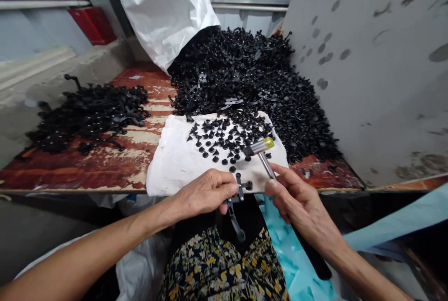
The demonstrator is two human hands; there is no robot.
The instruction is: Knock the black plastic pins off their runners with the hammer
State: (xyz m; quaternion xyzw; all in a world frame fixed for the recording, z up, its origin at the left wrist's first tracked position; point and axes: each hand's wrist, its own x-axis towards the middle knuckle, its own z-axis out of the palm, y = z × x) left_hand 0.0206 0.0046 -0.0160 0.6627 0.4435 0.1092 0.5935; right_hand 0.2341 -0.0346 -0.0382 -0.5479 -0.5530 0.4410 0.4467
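Fingers of the left hand pinch a black plastic sprue piece at the near edge of the white cloth; the piece's upper end, with two small round heads, lies on the cloth, while its long stem hangs down past the edge toward the lap. The right hand is closed around the thin metal handle of a small hammer, thumb and forefinger gripping the shaft low down. The hammer's head (metal, with a yellow tip at one end and a black one at the other) is over the cloth, just above and to the right of the sprue piece.

Small loose black caps are scattered over the far half of the cloth. Behind them rises a large heap of black plastic parts, spilling from the mouth of a white woven sack and running along the right side against a grey board that stands tilted on edge. To the left, well apart from the cloth, sits a smaller pile of stripped black frames. All of this rests on a worn red-painted wooden table.

Nearer the body, a dark floral garment covers the lap, with light blue plastic sheeting beside it under the right forearm.
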